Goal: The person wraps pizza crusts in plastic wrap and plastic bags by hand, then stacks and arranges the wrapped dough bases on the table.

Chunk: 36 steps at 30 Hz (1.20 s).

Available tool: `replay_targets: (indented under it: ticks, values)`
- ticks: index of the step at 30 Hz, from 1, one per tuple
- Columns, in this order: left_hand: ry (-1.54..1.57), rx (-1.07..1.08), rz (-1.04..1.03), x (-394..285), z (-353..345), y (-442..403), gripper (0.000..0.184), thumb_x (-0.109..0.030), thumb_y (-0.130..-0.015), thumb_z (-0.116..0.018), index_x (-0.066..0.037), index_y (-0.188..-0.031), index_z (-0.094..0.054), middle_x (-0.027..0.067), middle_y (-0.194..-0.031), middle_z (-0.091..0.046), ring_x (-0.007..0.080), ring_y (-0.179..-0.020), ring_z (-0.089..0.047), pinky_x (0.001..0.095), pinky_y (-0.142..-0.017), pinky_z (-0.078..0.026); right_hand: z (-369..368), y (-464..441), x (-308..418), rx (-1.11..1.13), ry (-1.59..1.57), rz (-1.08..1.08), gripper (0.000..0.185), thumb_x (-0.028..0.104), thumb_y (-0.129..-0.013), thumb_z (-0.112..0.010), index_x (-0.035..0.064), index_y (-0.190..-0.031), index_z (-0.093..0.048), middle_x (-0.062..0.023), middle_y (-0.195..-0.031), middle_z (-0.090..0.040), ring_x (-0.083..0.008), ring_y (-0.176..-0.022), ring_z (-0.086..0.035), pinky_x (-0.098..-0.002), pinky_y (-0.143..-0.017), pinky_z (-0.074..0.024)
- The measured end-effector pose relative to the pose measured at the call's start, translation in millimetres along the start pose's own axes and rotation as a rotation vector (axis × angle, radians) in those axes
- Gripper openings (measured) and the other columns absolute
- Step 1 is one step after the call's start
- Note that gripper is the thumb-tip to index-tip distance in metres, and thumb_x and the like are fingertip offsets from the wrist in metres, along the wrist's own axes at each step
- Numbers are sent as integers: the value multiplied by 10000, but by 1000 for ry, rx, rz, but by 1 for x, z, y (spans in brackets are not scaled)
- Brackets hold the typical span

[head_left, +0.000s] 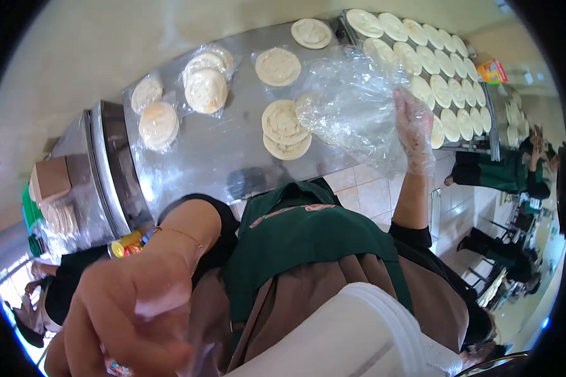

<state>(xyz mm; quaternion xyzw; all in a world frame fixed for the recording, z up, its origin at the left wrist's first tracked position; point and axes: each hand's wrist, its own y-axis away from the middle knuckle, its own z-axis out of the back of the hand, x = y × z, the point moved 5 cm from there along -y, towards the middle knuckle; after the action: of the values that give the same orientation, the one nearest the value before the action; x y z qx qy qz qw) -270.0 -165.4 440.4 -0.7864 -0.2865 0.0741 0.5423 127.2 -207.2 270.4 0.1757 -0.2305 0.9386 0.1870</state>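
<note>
My right hand [414, 122], in a clear glove, grips the edge of a crumpled clear plastic bag [358, 107]. The bag hangs over the metal table [220, 144] and partly over the flatbreads at its right. Beside the bag lie two overlapping round flatbreads [286, 129], with a bagged flatbread [277, 67] behind them. My left hand [132, 308] is raised close to the camera at the lower left, bare and blurred, with its fingers curled; whether it holds anything is unclear.
Bagged flatbread stacks [205, 90] lie on the table's left half. Rows of flatbreads [443, 91] fill a rack at the right. A cardboard box [51, 179] stands far left. A white cylindrical object [352, 333] is close below. Other people [500, 169] stand at the right and lower left.
</note>
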Motion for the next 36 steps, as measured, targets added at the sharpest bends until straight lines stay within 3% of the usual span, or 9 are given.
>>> replay_targets:
  ticks: [1,7,9,11,13,14,23,34,36]
  values:
    - [15,11,0,6,0,4,108,-95,-742,-705,-89,-791,-608,23,-786,-557,108,-597,-574,189,-433,-486,1,1,-3,-17,-4,-7,256,216,-905,-562,7,-1027,-645,-192,-953,-660,-319,-917,-634,-356,-811,-479]
    - [70,-137,1226,108,-2,90,106,-132,-855,-586,-44,-910,-563,58,-774,-570,130,-632,-509,270,-570,-444,-5,4,-8,10,29,-2,237,224,-908,-549,51,-1030,-657,-178,-992,-654,-350,-924,-624,-382,-800,-495]
    - [325,173,1223,124,-34,101,117,-32,-835,-609,-72,-937,-649,24,-841,-600,69,-660,-527,200,-499,-396,-3,4,-9,16,12,-71,253,220,-912,-542,42,-1058,-648,-173,-1009,-653,-338,-947,-622,-369,-827,-490]
    - [449,173,1045,134,-56,108,82,-81,-837,-623,-78,-905,-670,7,-788,-583,71,-674,-531,206,-498,-406,-9,5,-18,98,45,-43,284,210,-922,-532,5,-1094,-626,-176,-1050,-649,-297,-988,-623,-343,-865,-471]
    - [520,172,1056,140,-72,111,79,-117,-831,-639,-86,-887,-686,3,-770,-574,78,-681,-533,214,-500,-411,-14,9,-18,-62,210,204,178,157,-916,-538,2,-942,-622,-168,-843,-638,-314,-735,-610,-373,-638,-503]
    - [614,166,1062,140,-80,110,86,-152,-825,-655,-93,-868,-701,-1,-753,-566,85,-687,-535,221,-503,-416,-15,10,-20,-56,193,216,178,157,-916,-538,2,-942,-622,-168,-843,-638,-314,-735,-610,-373,-638,-503]
    - [849,156,1035,137,-111,97,161,-199,-809,-691,-69,-904,-687,12,-775,-579,84,-673,-555,219,-479,-437,-21,18,-50,66,-261,-167,300,193,-929,-524,-28,-1115,-605,-183,-1082,-640,-253,-1026,-611,-324,-898,-446]
    - [945,159,965,138,-123,99,133,-148,-775,-707,-62,-874,-694,6,-734,-586,74,-671,-549,220,-499,-428,-16,24,-56,48,-239,-204,303,193,-932,-523,-30,-1120,-604,-174,-1088,-641,-244,-1036,-605,-319,-902,-440]
    - [1061,-27,1265,141,-128,105,139,-157,-792,-689,-63,-895,-688,12,-741,-596,76,-696,-568,223,-497,-437,-17,25,-60,29,-230,-214,295,193,-930,-526,-24,-1113,-608,-173,-1072,-646,-240,-1025,-609,-318,-890,-443]
